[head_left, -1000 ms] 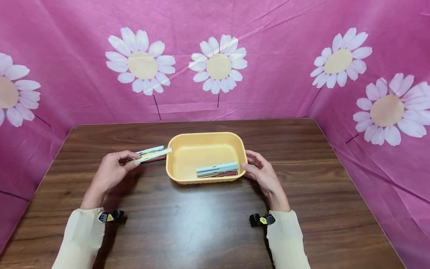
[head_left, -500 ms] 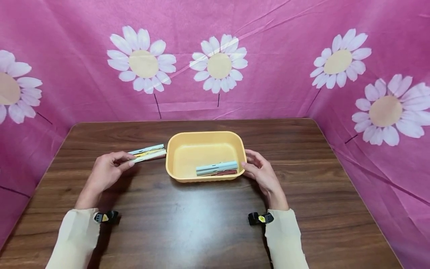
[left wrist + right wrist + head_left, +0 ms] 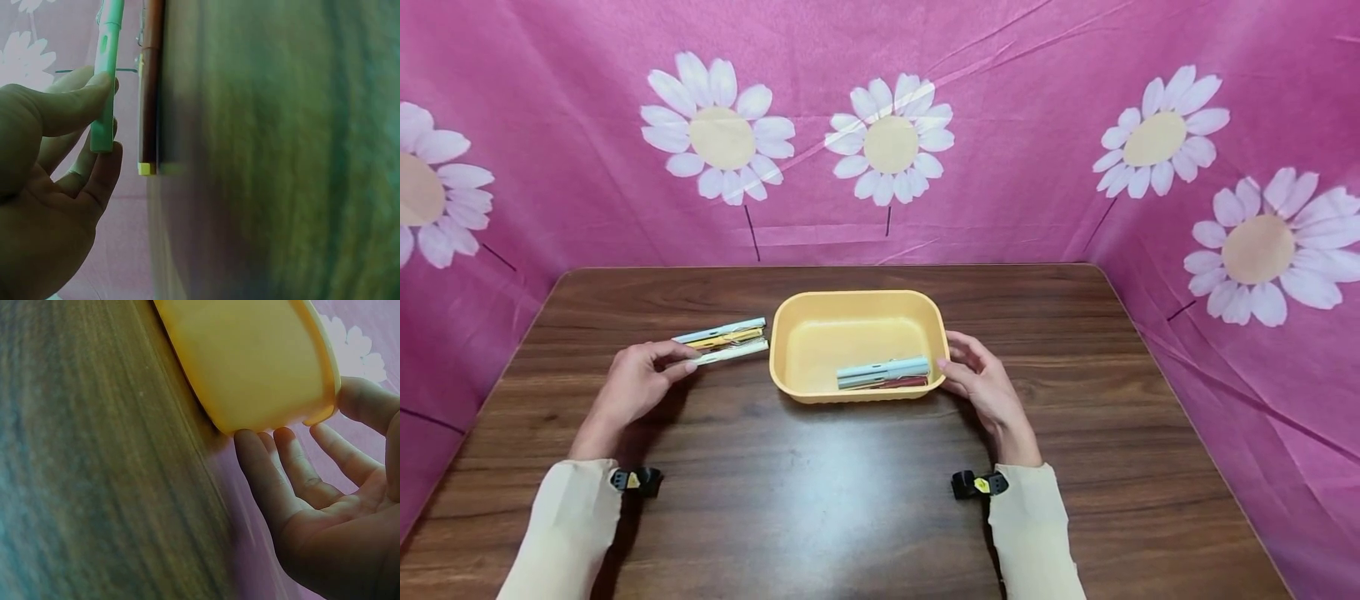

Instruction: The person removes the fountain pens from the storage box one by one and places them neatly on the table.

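My left hand (image 3: 638, 382) pinches a pale green pen (image 3: 730, 352) between thumb and fingers, left of the yellow plastic bin (image 3: 857, 398). Behind that pen lie a yellow pen (image 3: 724, 338) and a light blue pen (image 3: 722, 328). The left wrist view shows the pale green pen (image 3: 107, 56) raised off the tabletop, with a brown-red pen (image 3: 150, 94) lower down beside it. At the bin's right end my right hand (image 3: 991, 392) holds the rim, thumb on top and fingertips against the outer wall (image 3: 250, 362). Inside the bin lie light blue pens (image 3: 883, 368) and a dark red pen (image 3: 904, 383).
The dark wood table (image 3: 835, 500) carries the bin and pens. A pink cloth (image 3: 1000, 167) with white flowers hangs behind and along the sides. Each sleeve cuff has a black wrist camera (image 3: 638, 482) strapped on.
My left hand has moved left and let several bunched pens come down onto the table, spread apart, while still pinching the pale green one. The right hand stays on the bin.
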A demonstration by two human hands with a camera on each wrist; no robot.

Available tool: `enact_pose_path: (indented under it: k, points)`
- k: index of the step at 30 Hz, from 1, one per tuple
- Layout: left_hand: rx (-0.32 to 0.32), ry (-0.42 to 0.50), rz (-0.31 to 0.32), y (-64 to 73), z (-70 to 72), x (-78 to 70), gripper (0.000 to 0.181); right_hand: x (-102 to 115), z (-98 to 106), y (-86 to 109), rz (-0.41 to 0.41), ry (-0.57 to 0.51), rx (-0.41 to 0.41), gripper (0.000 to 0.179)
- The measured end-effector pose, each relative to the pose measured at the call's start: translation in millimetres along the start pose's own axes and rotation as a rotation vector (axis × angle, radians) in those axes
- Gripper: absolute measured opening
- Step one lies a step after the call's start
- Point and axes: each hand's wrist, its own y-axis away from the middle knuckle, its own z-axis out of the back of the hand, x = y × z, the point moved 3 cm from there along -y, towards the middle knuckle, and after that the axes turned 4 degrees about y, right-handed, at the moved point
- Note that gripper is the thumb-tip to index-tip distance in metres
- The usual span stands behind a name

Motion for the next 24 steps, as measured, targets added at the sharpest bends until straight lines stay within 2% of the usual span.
enact_pose_path:
  k: [7, 13, 20, 24]
  points:
    - [0.054, -0.001, 0.036, -0.5, -1.2, 6.4, 0.007, -0.6, -0.6, 0.2, -0.007, 0.003, -0.003, 0.053]
    - [0.096, 0.004, 0.042, -2.5, -2.1, 8.9, 0.006, 0.1, -1.0, 0.0, -0.003, 0.011, -0.001, 0.053]
    - [0.171, -0.018, 0.098, -4.6, -3.8, 10.6, 0.008, 0.5, -0.6, -0.1, -0.007, 0.014, -0.004, 0.053]
    - [0.183, -0.032, 0.105, -5.4, -4.8, 10.9, 0.008, 0.5, -0.2, 0.5, -0.011, 0.015, -0.005, 0.053]
